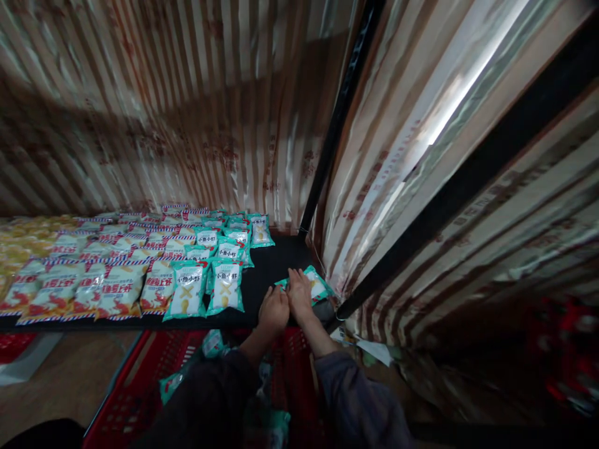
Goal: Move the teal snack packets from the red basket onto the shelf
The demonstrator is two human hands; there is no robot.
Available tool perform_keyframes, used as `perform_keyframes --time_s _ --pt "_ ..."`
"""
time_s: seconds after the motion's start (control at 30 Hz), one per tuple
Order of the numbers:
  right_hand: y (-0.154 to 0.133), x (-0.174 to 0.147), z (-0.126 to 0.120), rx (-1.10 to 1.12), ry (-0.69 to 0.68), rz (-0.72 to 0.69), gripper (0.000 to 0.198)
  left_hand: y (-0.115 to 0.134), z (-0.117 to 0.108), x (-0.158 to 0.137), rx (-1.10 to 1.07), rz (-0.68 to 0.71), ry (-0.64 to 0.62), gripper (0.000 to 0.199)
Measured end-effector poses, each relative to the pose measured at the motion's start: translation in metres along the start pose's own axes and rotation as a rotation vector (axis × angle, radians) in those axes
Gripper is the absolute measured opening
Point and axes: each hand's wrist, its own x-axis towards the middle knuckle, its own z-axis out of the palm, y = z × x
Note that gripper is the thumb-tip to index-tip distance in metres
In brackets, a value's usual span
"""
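My right hand [298, 294] lies with outstretched fingers over a teal-and-white snack bag [319, 285] at the right end of the black shelf [271, 265]. Close beside it, my left hand [274, 310] has its fingers curled in near the bag's left edge; anything inside them is hidden. To the left, more teal snack bags [226, 287] stand in rows. Past those come rows of white-and-red snack bags [121, 290] with striped edges.
Yellowish bags [23, 240] fill the shelf's far left. Below the shelf is a red basket [135, 374] with several teal bags in it. A dark post [327, 149] rises at the shelf's back corner. Striped plastic sheeting [187, 112] hangs behind and to the right.
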Motion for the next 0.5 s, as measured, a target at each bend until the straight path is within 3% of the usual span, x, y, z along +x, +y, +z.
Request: perform_keyframes --time_s 0.2,0.33,0.4,0.5 --pt "-0.026 -0.037 -0.025 0.032 -0.068 -0.094 0.047 0.000 -0.020 -0.044 0.039 -0.046 0.085 0.029" --pt "-0.014 -0.055 -0.051 -0.029 0.048 -0.111 0.046 -0.006 -0.028 -0.068 -0.010 -0.089 0.168 0.035" --pt "-0.003 -0.064 -0.061 -0.077 0.013 -0.035 0.048 -0.011 -0.027 -0.079 -0.040 -0.080 0.214 0.037" --pt "0.004 -0.079 -0.069 -0.099 -0.068 -0.048 0.048 -0.019 -0.021 -0.092 -0.152 -0.095 0.206 0.040"
